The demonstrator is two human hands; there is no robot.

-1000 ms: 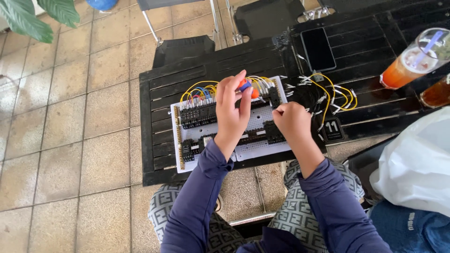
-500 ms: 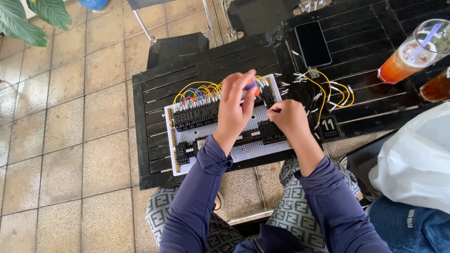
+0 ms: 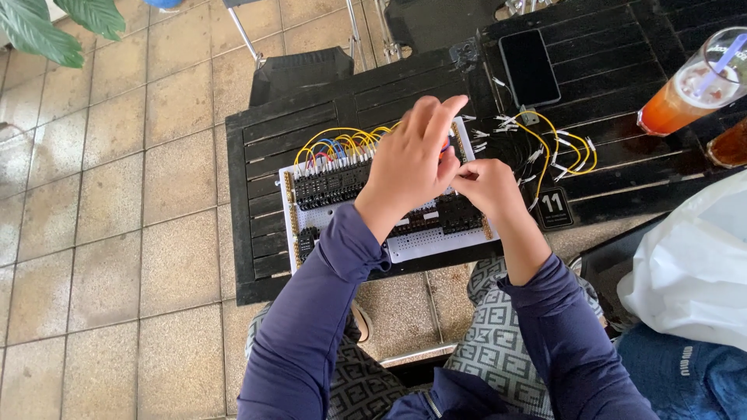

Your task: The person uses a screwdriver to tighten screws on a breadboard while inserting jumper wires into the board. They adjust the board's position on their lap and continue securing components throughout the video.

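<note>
— Board position?
— White circuit board [image 3: 405, 241] lies on the black bench [image 3: 264, 140].
— Hands?
— Left hand [image 3: 412, 159] above the board, fingers pressed together; right hand [image 3: 486, 183] beside it, fingers pinching something I cannot tell.

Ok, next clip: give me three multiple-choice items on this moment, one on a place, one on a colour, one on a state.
1. Where does the phone lie?
A. on the black slatted table, beyond the breadboard
B. on the person's lap
C. on the tiled floor

2. What colour are the loose wires right of the board?
A. green
B. yellow
C. white

3. How is the left hand placed?
A. flat on the floor
B. gripping the cup
C. raised over the board, fingers by the right hand

Answers: 1 A, it lies dark and flat on the slats; 2 B, the bundle is yellow; 3 C, both hands meet above the board.
</note>
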